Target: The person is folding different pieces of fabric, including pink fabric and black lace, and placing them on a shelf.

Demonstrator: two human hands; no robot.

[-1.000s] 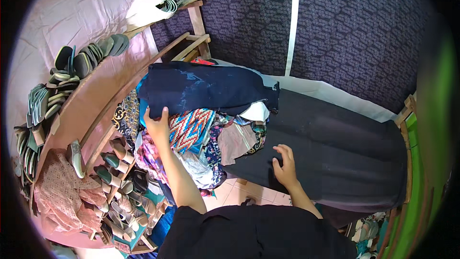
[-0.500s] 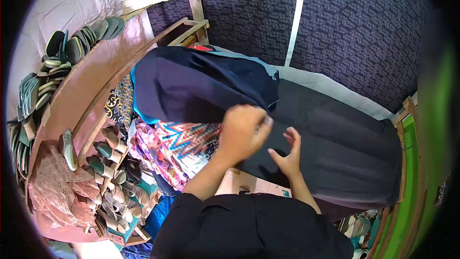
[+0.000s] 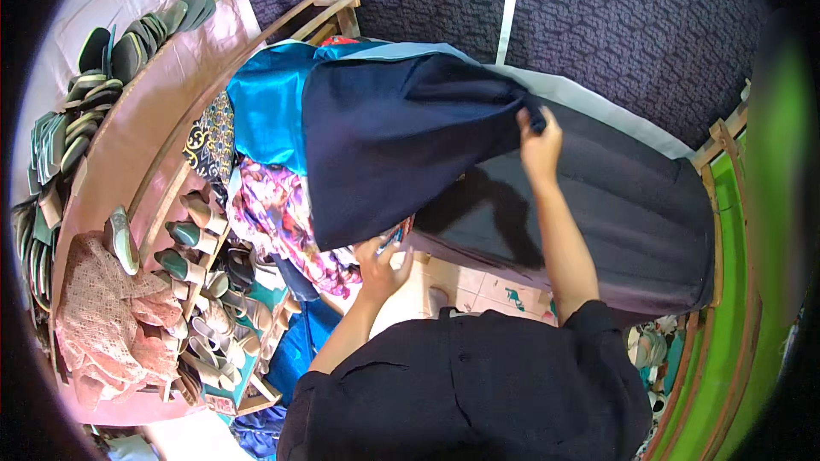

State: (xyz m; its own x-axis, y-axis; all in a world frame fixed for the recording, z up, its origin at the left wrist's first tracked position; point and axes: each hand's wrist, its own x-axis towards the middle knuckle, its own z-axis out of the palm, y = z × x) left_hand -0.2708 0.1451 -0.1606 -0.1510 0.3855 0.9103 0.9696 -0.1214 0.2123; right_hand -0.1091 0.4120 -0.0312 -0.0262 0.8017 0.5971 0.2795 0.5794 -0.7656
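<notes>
A dark navy cloth lies over a heap of fabrics, its far right corner lifted and drawn out to the right. My right hand is closed on that bunched corner, above the black table cover. At the cloth's near edge is my left hand, its thumb and fingers apart, with some fingertips at or just under the hem. Bright turquoise satin cloth shows on the left of the navy one. Pink floral fabric and a black-and-gold patterned fabric hang below on the left.
A black-covered table stretches to the right. Wooden racks on the left hold several sandals and shoes, beside a peach lace cloth. A dark patterned curtain hangs behind; a green wall stands right.
My right hand has moved up and right and taken hold of the navy cloth's corner. The cloth has shifted right, baring turquoise satin. My left hand has moved down to its near edge.
</notes>
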